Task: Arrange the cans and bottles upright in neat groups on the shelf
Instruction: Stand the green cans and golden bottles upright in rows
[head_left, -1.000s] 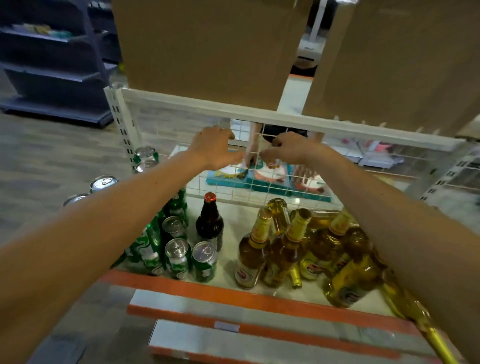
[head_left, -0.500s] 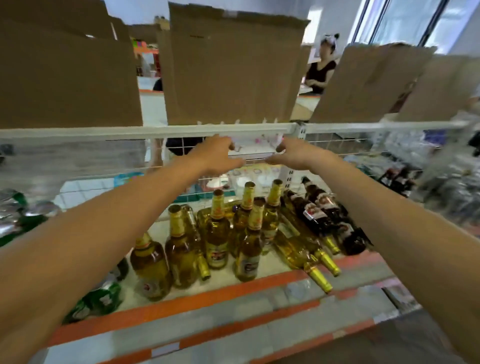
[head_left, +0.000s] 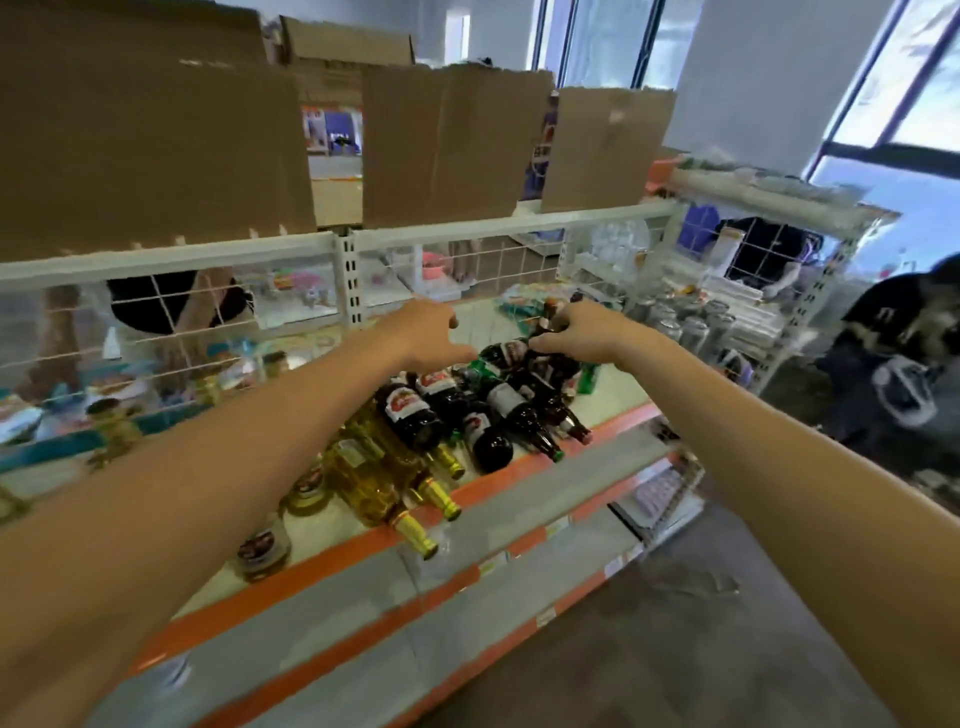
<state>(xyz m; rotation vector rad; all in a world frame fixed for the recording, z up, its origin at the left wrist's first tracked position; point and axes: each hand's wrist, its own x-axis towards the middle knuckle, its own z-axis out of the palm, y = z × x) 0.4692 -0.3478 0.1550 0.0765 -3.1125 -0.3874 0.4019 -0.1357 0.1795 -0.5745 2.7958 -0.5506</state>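
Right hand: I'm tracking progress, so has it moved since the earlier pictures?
Yes. From beside the white upright post it went right and down; the right hand now grips a dark bottle.

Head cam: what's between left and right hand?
Head view: mostly bare pale shelf between left hand and right hand; a dark bottle pokes its labelled body in low, at the right hand's fingers.
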